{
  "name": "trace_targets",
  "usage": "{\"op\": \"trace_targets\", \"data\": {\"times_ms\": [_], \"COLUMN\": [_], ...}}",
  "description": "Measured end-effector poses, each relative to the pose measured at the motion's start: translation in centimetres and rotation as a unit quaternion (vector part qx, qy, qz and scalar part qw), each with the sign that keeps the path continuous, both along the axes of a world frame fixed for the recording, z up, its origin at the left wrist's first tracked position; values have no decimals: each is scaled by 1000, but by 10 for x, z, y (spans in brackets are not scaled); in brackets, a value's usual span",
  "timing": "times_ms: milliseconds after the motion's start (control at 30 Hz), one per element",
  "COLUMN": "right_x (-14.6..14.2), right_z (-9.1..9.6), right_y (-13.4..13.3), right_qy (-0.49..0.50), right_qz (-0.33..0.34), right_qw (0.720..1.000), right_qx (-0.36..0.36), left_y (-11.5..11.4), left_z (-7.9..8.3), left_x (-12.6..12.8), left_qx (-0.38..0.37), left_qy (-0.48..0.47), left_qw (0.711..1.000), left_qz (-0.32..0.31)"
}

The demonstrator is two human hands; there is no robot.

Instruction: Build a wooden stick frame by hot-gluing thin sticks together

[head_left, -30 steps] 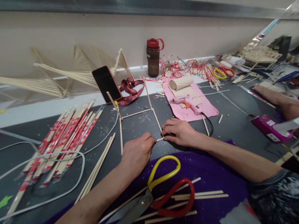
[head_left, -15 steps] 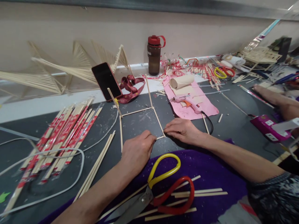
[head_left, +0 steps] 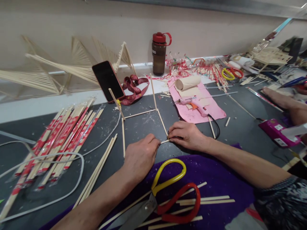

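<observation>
A small square frame of wooden chopsticks point(head_left: 139, 114) lies on the grey table, with two sticks standing up from its far corners. My left hand point(head_left: 142, 153) is closed on the front stick point(head_left: 164, 141), its fingers hiding most of it. At the near right corner, the fingers of my right hand point(head_left: 185, 134) pinch the joint where the front and right-hand sticks meet. Closer to me, scissors with one yellow and one red handle point(head_left: 169, 177) lie over loose sticks on a purple cloth point(head_left: 216, 172).
Wrapped chopsticks point(head_left: 64, 137) and a white cable point(head_left: 82, 166) lie at left. A phone point(head_left: 109, 81) leans behind the frame, near a bottle point(head_left: 158, 57). A pink glue gun point(head_left: 195, 105) rests on pink paper point(head_left: 216, 115). Another person's hand point(head_left: 278, 95) is at far right.
My right hand's fingers have drawn in and curled closer onto the near right corner. My left hand stays on the front stick. The view has shifted slightly.
</observation>
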State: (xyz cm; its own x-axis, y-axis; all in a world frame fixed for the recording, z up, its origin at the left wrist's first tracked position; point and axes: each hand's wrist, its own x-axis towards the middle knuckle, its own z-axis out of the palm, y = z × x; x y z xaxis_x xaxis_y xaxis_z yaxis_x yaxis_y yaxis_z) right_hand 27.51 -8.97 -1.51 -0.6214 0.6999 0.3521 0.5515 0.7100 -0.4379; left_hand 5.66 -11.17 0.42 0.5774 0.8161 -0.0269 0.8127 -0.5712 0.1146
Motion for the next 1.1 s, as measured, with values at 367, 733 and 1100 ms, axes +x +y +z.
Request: {"op": "trace_targets", "data": {"times_ms": [367,733,1100], "right_x": [-1,-3,-2], "right_z": [-4,-6,-5], "right_y": [0,2,0], "right_qy": [-31,-17,5], "right_qz": [-3,11,13], "right_qw": [999,1000,1000], "right_qx": [24,14,-4], "left_y": [-1,-1,-2], "left_z": [-1,-3,-6], "left_x": [1,3,2], "left_qx": [8,12,26], "left_qy": [0,-7,-6], "left_qw": [1000,1000,1000], "left_qz": [-2,6,13]}}
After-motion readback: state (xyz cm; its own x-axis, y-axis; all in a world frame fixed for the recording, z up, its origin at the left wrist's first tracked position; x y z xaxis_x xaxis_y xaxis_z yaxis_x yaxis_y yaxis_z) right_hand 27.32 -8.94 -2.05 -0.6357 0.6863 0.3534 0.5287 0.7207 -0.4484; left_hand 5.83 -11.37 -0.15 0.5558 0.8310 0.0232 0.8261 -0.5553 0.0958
